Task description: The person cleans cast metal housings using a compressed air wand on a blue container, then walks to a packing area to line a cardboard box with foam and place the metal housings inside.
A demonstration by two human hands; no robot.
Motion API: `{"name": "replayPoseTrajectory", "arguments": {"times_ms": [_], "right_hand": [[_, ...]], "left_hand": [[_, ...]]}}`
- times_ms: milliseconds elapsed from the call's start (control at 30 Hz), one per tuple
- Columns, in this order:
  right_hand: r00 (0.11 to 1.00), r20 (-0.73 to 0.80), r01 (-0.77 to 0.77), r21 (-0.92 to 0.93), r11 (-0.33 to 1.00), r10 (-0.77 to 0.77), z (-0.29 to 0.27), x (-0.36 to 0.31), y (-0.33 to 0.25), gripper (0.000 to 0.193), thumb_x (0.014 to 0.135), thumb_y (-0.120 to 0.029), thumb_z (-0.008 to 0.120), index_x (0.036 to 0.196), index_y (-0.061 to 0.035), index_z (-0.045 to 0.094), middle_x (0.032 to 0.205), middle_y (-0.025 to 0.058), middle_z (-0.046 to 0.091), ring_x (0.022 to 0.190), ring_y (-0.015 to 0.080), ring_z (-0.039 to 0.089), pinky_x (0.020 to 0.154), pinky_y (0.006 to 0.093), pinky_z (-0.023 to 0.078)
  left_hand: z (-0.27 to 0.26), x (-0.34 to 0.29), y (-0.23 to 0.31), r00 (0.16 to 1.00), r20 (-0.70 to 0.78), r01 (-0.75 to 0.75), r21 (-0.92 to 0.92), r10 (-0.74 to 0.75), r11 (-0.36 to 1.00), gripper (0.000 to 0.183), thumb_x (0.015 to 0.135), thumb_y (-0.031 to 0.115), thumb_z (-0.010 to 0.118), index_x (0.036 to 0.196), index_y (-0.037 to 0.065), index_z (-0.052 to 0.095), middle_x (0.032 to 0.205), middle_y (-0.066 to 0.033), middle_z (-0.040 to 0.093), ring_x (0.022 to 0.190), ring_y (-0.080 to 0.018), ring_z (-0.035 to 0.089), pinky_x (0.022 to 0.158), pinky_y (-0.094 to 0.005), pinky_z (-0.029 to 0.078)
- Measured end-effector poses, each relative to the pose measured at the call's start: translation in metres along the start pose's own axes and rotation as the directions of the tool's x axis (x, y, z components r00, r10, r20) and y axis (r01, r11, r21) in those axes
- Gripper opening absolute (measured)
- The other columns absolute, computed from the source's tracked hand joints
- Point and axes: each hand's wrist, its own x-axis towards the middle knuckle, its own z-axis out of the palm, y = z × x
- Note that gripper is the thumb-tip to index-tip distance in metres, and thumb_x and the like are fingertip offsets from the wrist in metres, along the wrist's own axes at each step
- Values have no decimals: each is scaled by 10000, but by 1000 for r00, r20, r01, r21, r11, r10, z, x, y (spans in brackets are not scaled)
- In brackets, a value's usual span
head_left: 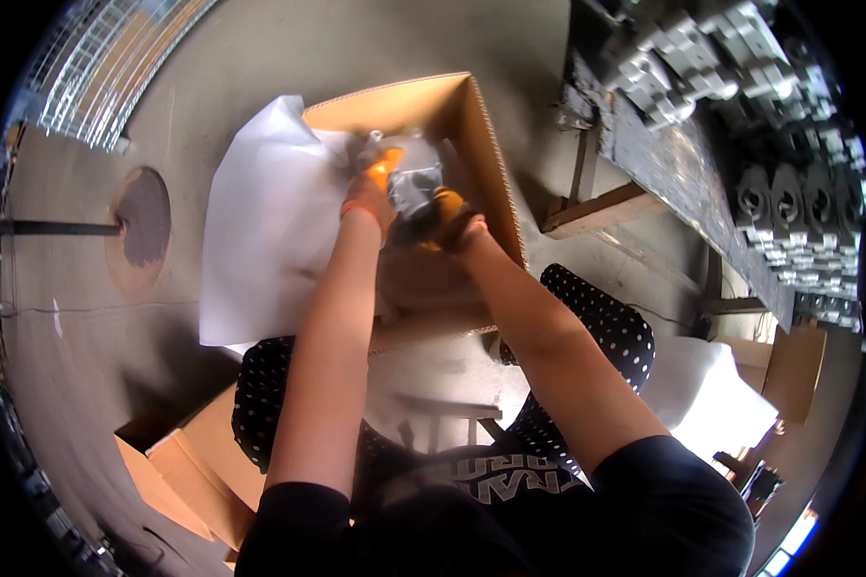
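Both my hands wear orange and dark work gloves and reach into an open cardboard box (497,163). Between them is a grey metal part (416,185), blurred by motion, its exact kind unclear. My left hand (373,190) is closed on its left side, with the orange fingers pointing away from me. On the lower right side my right hand (449,219) is closed around it, the fingers partly hidden. A white foam sheet (265,221) drapes over the box's left wall. Other greyish shapes inside the box are too smeared to name.
To the right, a worn dark table (664,159) bears rows of grey metal castings (784,197). A wire mesh basket (115,67) stands far left, near a round metal base with a pole (142,231). More cardboard (202,466) lies lower left; white sheeting (707,389) lies lower right.
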Motion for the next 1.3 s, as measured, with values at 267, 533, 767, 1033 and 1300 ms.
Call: {"name": "replayPoseTrajectory", "arguments": {"times_ms": [267,533,767,1033,1300], "right_hand": [[983,89,39,-956,-292,-159,92,59,-8,340,909,-191,410,1179,-42,552,1115,109,599,1045,226,560,932,328,450],[817,369,294,394,-871,443,123,67,-25,310,889,-115,473,1177,-49,568,1107,89,617,998,233,590,873,335,495],[762,527,410,59,-910,377,146,81,-44,303,884,-107,505,1176,-56,565,1107,86,618,992,231,597,863,343,506],[708,594,470,8,-882,383,159,95,-62,300,877,-98,542,1174,-65,563,1106,81,620,985,228,605,851,352,518],[624,501,146,679,-720,599,186,82,-80,303,871,-89,578,1173,-74,561,1105,77,621,978,225,612,840,361,530]], "left_hand": [[52,12,-63,897,-407,65,-261,-171,963,501,760,339,685,1208,152,566,1199,-111,580,1146,-260,521,942,-403,418],[65,-9,-73,998,-35,67,541,-57,839,560,861,197,523,1389,300,364,1517,-101,186,1387,-368,155,1119,-464,159],[83,7,-91,997,-72,24,512,14,859,441,917,158,379,1316,331,446,1512,-92,209,1384,-364,167,1108,-495,154],[84,2,-79,995,-72,90,517,-61,851,462,898,177,433,1348,278,415,1509,-90,211,1372,-400,160,1103,-541,155],[80,-2,-74,997,-42,79,470,-67,879,426,908,180,404,1323,265,452,1511,-90,213,1363,-399,181,1112,-526,155]]}}
